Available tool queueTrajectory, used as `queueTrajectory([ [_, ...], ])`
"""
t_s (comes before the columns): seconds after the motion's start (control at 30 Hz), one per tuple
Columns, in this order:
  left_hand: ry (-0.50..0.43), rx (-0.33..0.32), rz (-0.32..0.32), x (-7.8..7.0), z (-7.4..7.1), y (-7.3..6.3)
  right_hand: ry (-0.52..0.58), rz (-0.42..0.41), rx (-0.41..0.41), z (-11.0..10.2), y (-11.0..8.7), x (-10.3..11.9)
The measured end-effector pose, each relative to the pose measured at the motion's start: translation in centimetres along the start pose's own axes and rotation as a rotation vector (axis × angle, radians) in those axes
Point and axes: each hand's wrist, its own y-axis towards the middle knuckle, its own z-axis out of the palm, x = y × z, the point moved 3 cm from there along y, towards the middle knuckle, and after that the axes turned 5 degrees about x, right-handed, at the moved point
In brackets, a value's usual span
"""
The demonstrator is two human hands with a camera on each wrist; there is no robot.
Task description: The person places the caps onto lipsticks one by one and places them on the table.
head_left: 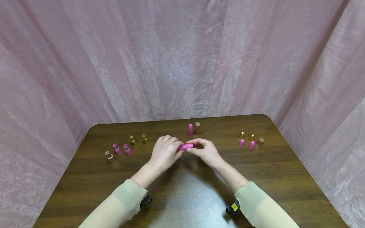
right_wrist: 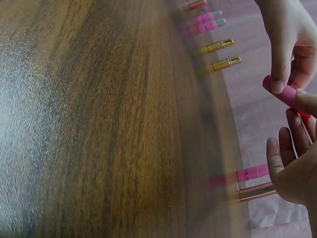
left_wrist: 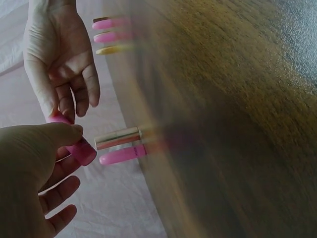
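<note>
Over the middle of the table, both hands hold one pink lipstick tube [head_left: 186, 146] lying nearly level. My left hand [head_left: 163, 150] pinches its left end between thumb and fingers; my right hand [head_left: 207, 154] pinches the right end between thumb and forefinger. In the left wrist view the pink tube [left_wrist: 84, 151] shows past the left thumb, its far part covered by fingers. The right wrist view has the same tube [right_wrist: 279, 92] tilted between the two hands. Just behind the hands stand a closed pink lipstick [head_left: 190, 129] and a rose-gold one [head_left: 197, 128].
At the left stand uncapped lipstick bases: two gold [head_left: 133, 140], two pink [head_left: 116, 148] and one rose-gold [head_left: 110, 157]. Loose caps stand at the right: two gold [head_left: 251, 137], two pink [head_left: 241, 142] and one rose-gold [head_left: 260, 142]. A pink curtain [head_left: 182, 63] hangs behind the wooden table [head_left: 182, 202].
</note>
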Motion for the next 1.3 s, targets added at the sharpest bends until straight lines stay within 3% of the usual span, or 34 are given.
queueTrajectory([
  [0.17,-0.026,0.017,-0.027,0.2,0.6,0.1,-0.019,0.005,0.013,-0.1,-0.2,0.3],
  [0.37,-0.074,0.089,-0.116,1.0,1.3,0.3,-0.048,0.014,0.035,-0.5,-0.5,0.6],
  [0.5,-0.130,0.124,-0.195,1.5,1.9,0.6,-0.083,0.004,0.034,-1.2,-0.7,0.3],
  [0.73,-0.301,0.180,-0.388,2.8,3.1,1.2,-0.192,-0.015,0.026,-2.6,-1.1,0.2],
  [0.87,-0.415,0.185,-0.479,3.7,3.6,1.7,-0.303,-0.013,0.016,-3.4,-1.6,0.1],
  [1.07,-0.579,0.159,-0.569,4.9,4.6,2.6,-0.591,-0.028,-0.013,-4.9,-2.4,0.3],
  [1.3,-0.650,0.137,-0.642,5.5,5.7,3.5,-0.936,-0.110,0.014,-6.2,-3.5,0.0],
])
